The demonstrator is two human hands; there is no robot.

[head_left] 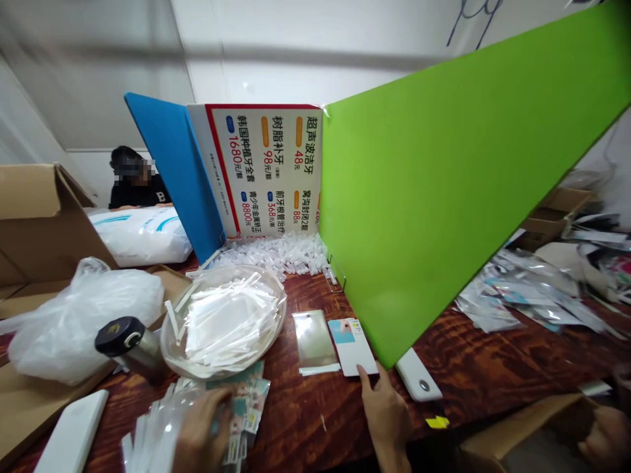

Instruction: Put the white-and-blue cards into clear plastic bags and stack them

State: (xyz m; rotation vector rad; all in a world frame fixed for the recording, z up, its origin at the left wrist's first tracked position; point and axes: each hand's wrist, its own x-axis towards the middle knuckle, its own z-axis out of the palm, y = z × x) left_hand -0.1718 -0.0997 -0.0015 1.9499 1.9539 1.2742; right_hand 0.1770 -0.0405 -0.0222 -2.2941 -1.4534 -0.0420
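Observation:
My left hand (pixel 200 430) lies at the bottom left with its fingers bent over a pile of small printed cards (pixel 246 407) and clear plastic sleeves (pixel 148 440), gripping them. My right hand (pixel 387 420) reaches forward, its index finger stretched out and touching the near edge of a white card (pixel 353 351) with a blue picture. That card lies flat on the dark wooden table (pixel 315 420). Beside it to the left lies a shiny clear sleeve (pixel 314 341).
A clear bowl (pixel 224 322) full of plastic strips stands beside a black-capped bottle (pixel 131 345). A green board (pixel 444 197), a printed poster (pixel 269 171) and a blue board (pixel 172 171) wall the desk. Cardboard boxes (pixel 39 223), a white bag (pixel 73 315). A co-worker (pixel 135 180) sits behind; another hand (pixel 604 440) at right.

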